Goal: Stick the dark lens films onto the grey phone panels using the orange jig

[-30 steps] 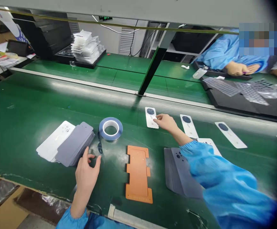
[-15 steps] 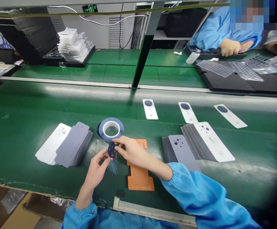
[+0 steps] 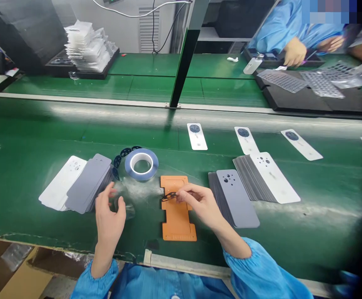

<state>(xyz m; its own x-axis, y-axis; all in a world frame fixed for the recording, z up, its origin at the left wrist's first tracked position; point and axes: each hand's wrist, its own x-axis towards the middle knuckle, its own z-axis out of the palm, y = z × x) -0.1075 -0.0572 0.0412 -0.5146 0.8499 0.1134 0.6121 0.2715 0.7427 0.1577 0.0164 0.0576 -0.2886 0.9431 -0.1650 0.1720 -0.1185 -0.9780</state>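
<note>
Between the thumb and fingertips of my right hand (image 3: 196,201) is a dark round sticker with holes (image 3: 168,196), tilted just above the upper part of an orange jig plate (image 3: 178,224). My left hand (image 3: 110,211) is open, thumb and fingers apart, beside a stack of grey phone-back-shaped sheets (image 3: 87,182). A clear film strip (image 3: 129,209) lies at its thumb, partly hidden. Beyond it sits a blue tape roll (image 3: 129,166) with a white core. A curved strip of dark round stickers (image 3: 117,161) trails along the roll's left side.
White sheets (image 3: 64,182) lie at left. At right are a grey sheet stack (image 3: 238,199) and a white sheet stack (image 3: 276,178). Several white cards with dark discs (image 3: 197,139) lie behind. A black post (image 3: 183,70) stands mid-bench; a co-worker's hand (image 3: 294,52) is across.
My right hand has moved right with the dark sticker, away from the film and over the orange plate. My left hand has shifted left and opened. The sticker strip is now visible beside the roll.
</note>
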